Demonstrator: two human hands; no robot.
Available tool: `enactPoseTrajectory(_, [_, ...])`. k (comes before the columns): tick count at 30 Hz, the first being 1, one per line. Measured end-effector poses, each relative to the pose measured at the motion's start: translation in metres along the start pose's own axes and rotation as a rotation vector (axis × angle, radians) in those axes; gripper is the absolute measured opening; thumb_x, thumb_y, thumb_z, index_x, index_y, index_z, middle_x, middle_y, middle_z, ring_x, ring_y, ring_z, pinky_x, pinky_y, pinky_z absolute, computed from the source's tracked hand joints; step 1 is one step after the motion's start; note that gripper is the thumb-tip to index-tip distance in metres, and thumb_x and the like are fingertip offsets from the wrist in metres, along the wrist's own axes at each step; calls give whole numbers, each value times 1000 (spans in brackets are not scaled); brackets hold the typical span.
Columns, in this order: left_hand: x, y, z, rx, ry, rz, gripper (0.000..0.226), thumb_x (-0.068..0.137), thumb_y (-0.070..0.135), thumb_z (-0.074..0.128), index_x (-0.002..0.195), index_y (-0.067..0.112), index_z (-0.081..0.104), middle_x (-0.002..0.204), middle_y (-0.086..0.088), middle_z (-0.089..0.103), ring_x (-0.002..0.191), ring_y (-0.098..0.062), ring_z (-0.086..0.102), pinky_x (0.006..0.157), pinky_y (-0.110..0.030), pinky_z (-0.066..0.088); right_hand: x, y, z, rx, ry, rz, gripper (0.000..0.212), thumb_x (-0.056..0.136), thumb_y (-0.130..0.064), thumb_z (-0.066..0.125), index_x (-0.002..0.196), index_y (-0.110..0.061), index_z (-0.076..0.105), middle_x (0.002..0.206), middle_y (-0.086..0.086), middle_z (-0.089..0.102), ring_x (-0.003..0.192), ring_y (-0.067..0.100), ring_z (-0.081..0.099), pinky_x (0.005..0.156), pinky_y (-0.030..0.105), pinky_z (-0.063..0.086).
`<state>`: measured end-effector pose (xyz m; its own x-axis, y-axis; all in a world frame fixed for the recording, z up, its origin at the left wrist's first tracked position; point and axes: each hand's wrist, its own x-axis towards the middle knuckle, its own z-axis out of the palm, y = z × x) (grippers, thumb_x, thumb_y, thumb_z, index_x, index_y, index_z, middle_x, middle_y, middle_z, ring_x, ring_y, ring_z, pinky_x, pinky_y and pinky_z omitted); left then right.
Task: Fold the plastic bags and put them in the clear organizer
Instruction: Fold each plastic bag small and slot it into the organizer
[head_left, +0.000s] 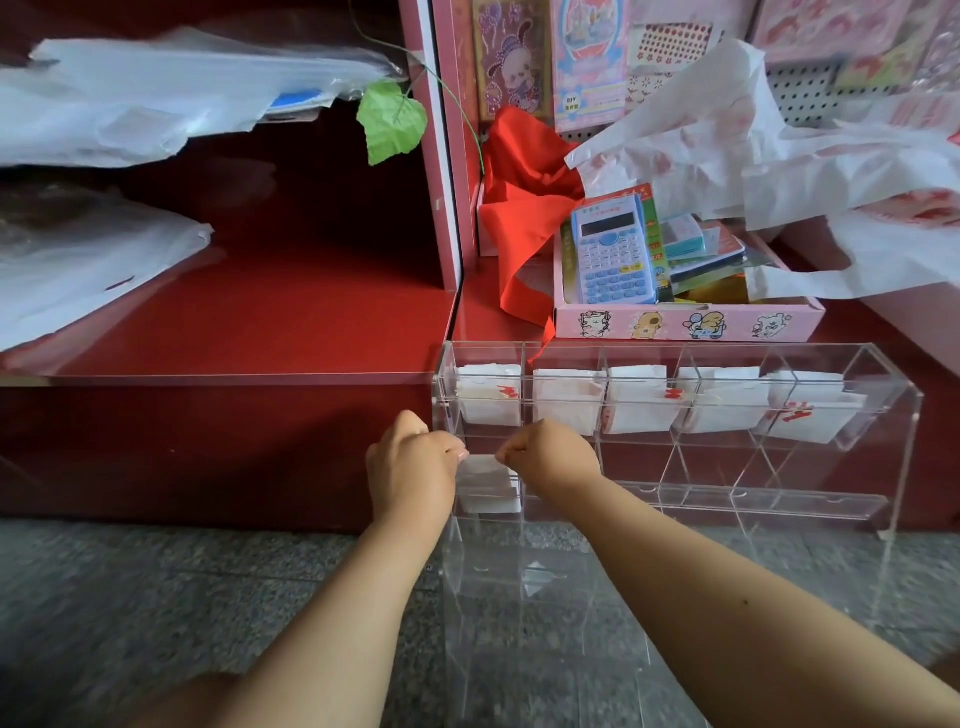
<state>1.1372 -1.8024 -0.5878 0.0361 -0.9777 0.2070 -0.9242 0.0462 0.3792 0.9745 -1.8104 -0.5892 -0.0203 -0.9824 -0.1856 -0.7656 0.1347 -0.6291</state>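
Folded bag (488, 486) pinched by left hand (413, 467) and right hand (553, 454) inside clear organizer (883, 415).

The clear organizer (675, 431) is glossy transparent plastic (acrylic by its look). Folded bags (639, 397) inside are thin, matt white plastic. The red surface (260, 332) shines smooth; the near floor (156, 597) is speckled, rough-looking stone.
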Motion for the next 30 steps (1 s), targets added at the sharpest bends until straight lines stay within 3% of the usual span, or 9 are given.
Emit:
enactPoseTrajectory(2, [-3, 6, -9, -34, 27, 47, 13, 90, 31, 65, 89, 29, 78, 88, 3, 46, 84, -25, 49, 77, -33, 38, -8, 1, -3, 10, 26, -30, 24, 91, -19, 54, 74, -12, 70, 70, 9, 60, 59, 18, 43, 55, 27, 35])
enactPoseTrajectory(6, [-8, 17, -16, -94, 104, 105, 17, 92, 33, 64, 95, 23, 78, 83, 2, 50, 76, -24, 54, 77, -37, 47, -21, 3, -14, 59, 95, -60, 24, 95, -22, 54, 96, -26, 77, 86, -3, 74, 66, 17, 63, 57, 26, 47])
enactPoseTrajectory(12, [-15, 41, -16, -186, 135, 176, 31, 95, 27, 59, 71, 11, 68, 69, -1, 50, 64, -33, 56, 63, -38, 46, -39, 8, -40, 63, 162, -115, 24, 94, -25, 56, 90, -12, 75, 82, 8, 74, 66, 24, 65, 66, 39, 57])
enactPoseTrajectory(16, [-24, 64, -16, -293, 81, 274, 37, 96, 23, 58, 60, 15, 54, 66, 7, 39, 62, -27, 51, 60, -34, 36, -52, 13, -62, 60, 209, -118, 22, 93, -23, 55, 88, -13, 74, 81, 3, 73, 72, 21, 66, 68, 35, 56])
enactPoseTrajectory(19, [-26, 82, -12, -380, 25, 281, 41, 98, 25, 54, 60, 23, 41, 67, 9, 41, 65, -19, 47, 62, -32, 32, -60, 20, -79, 87, 245, -112, 27, 94, -29, 57, 85, -9, 71, 76, 9, 70, 62, 19, 58, 58, 28, 45])
enactPoseTrajectory(22, [-21, 97, -8, -437, -14, 276, 39, 99, 27, 52, 62, 17, 53, 69, 9, 47, 69, -13, 48, 65, -30, 31, -63, 30, -99, 110, 307, -115, 31, 94, -29, 57, 81, -4, 68, 74, 14, 68, 55, 16, 50, 52, 28, 36])
enactPoseTrajectory(24, [-16, 107, -7, -437, -24, 276, 35, 99, 28, 51, 71, 10, 64, 71, 8, 50, 72, -13, 50, 66, -29, 31, -62, 39, -115, 138, 349, -102, 28, 93, -26, 58, 83, -2, 69, 78, 15, 69, 63, 25, 58, 55, 31, 41])
enactPoseTrajectory(26, [-9, 118, -8, -445, -19, 291, 35, 99, 27, 52, 69, 11, 60, 72, 6, 51, 72, -13, 51, 65, -30, 32, -60, 48, -131, 162, 397, -78, 29, 92, -26, 59, 86, 0, 68, 80, 18, 69, 69, 31, 61, 57, 32, 41])
enactPoseTrajectory(30, [11, 147, -11, -438, -31, 357, 44, 98, 40, 47, 72, 8, 65, 76, 2, 56, 75, -17, 55, 69, -34, 43, -55, 66, -167, 157, 476, -4, 26, 92, -26, 59, 71, -13, 67, 62, 5, 63, 53, 15, 49, 52, 27, 36])
